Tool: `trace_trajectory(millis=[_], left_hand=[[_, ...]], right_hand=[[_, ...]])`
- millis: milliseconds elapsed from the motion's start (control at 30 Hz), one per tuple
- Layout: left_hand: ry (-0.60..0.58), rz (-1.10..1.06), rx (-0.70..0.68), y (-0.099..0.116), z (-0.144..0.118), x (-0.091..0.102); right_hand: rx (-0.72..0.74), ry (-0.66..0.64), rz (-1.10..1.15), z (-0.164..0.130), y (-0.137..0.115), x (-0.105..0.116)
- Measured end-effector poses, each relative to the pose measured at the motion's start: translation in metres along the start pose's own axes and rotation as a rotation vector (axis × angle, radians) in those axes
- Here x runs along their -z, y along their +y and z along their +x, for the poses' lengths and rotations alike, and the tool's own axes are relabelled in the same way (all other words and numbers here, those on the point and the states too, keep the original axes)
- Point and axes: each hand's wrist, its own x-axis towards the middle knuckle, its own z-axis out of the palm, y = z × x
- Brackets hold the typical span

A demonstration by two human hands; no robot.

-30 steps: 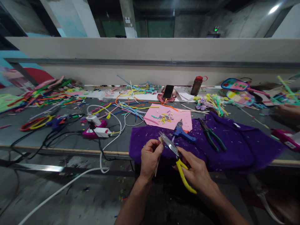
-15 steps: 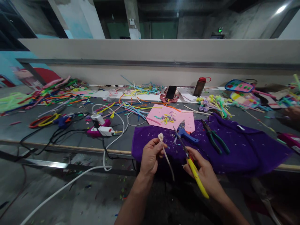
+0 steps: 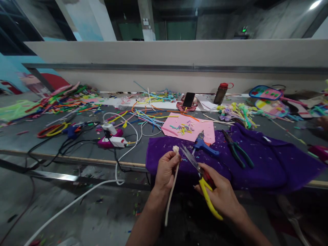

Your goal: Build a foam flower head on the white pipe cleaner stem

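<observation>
My left hand [image 3: 165, 172] pinches a thin cream-coloured stem [image 3: 171, 191] near its curled top end; the rest hangs down below the table edge. My right hand [image 3: 220, 194] grips yellow-handled scissors [image 3: 198, 171], their blades slightly apart and pointing up-left, tips close beside the stem's top. Both hands hover over the near edge of a purple cloth [image 3: 261, 160] spread on the grey table [image 3: 51, 150].
On the cloth lie a blue tool [image 3: 203, 145] and green-handled pliers [image 3: 238, 148]. Behind are a pink sheet [image 3: 202, 128] with small cuttings, coloured strips, a phone [image 3: 188, 99], a brown bottle [image 3: 220, 93], and a power strip [image 3: 112, 140] with cables at left.
The stem swung from slanting right to hanging straight down in my left hand. My right hand brought the scissors back up-left, their tips near the stem's top.
</observation>
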Motion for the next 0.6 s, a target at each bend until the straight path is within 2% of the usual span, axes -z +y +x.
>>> trace_trajectory(millis=[333,600], left_hand=[[-0.032,-0.005,-0.014,-0.0017,-0.0024,-0.0026],[-0.005,0.036,-0.049,-0.0041,-0.0040,-0.0043]], right_hand=[[0.095,0.028,-0.130,-0.0023,0.0051,-0.0059],[0.124,0.027,-0.183,-0.0018,0.0101,-0.0107]])
